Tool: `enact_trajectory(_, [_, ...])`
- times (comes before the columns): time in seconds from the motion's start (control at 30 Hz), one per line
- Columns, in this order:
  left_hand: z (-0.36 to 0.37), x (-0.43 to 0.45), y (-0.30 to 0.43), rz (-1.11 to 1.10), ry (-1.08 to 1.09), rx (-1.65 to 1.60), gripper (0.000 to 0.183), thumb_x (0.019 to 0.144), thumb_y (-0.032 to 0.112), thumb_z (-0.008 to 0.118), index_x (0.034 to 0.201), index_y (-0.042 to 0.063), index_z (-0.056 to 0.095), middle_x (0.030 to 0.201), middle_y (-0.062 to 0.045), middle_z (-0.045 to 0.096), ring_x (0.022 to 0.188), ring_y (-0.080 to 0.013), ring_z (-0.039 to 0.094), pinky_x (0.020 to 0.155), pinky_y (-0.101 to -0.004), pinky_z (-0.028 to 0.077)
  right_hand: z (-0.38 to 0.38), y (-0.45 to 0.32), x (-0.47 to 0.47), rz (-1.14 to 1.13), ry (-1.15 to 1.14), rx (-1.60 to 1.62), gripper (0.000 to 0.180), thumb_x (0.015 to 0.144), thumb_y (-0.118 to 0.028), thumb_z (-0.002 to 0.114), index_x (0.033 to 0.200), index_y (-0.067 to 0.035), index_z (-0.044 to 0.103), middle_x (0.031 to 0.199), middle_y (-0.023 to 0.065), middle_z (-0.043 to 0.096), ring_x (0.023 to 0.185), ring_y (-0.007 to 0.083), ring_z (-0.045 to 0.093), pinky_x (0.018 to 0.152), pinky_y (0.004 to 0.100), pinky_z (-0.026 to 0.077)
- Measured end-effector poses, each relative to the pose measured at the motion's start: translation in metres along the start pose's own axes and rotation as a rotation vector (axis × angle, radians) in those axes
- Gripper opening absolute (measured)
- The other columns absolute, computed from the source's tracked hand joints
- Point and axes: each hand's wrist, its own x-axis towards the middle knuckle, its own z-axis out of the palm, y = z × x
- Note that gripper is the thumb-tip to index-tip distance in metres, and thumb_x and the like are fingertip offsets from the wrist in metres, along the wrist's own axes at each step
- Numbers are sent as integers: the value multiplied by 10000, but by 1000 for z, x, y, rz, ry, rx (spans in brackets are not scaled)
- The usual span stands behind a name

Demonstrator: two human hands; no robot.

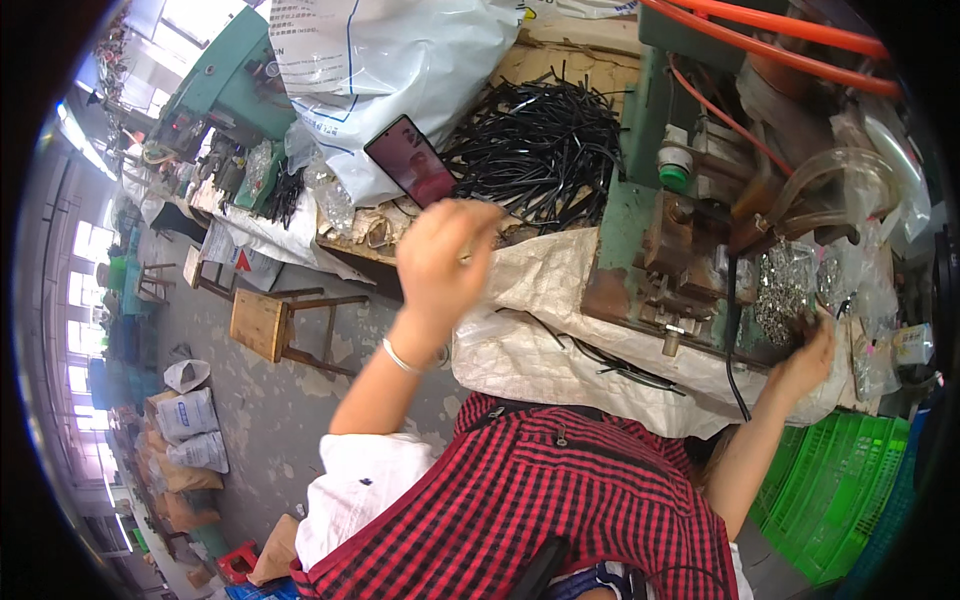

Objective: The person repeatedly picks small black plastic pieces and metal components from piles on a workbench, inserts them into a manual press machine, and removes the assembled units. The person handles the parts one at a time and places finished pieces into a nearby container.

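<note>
My left hand (444, 262) is raised in front of the bench, its fingers curled and blurred. Whether it holds something small cannot be seen. Just beyond it, a smartphone (414, 163) with a lit screen leans against a white plastic sack (397, 82). To the right of the phone lies a heap of black cable strips (540, 142). My right hand (810, 356) reaches to the edge of a pile of small shiny metal parts (780, 296); its fingertips are dark and unclear. Between my hands stands a green bench machine (626, 232) with a metal tooling block (671, 232).
Orange air hoses (795, 49) cross above the machine, and a black cable (732, 330) hangs at its front. A woven sheet (525, 360) with a few black strips drapes over my lap. A green plastic crate (832, 480) is at lower right, a wooden stool (259, 326) at left.
</note>
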Motion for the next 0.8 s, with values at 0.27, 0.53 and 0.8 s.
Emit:
enact_trajectory(0.27, [54, -20, -78, 384, -602, 332, 79, 765, 125, 661, 821, 88, 701, 954, -48, 584, 932, -237, 564, 775, -364, 464, 52, 2, -1, -183, -219, -112, 176, 1012, -103, 655, 1144, 4, 699, 1056, 38, 706, 952, 110, 643, 894, 256, 508])
enact_trajectory(0.53, [64, 1, -82, -51, -126, -72, 138, 824, 51, 751, 959, 78, 737, 960, -90, 721, 801, -267, 637, 733, -351, 520, -13, -34, -34, -267, -177, -355, 163, 984, -51, 667, 1119, 15, 730, 1108, 63, 735, 1016, 128, 655, 944, 283, 503])
enact_trajectory(0.8, [117, 24, -19, -644, -59, -976, 241, 1005, 112, 671, 1209, -16, 663, 878, -49, 754, 810, -69, 660, 756, -198, 494, 90, -107, -55, -327, -537, -71, 198, 924, 18, 701, 1120, 28, 675, 1051, 59, 713, 995, 139, 655, 925, 279, 506])
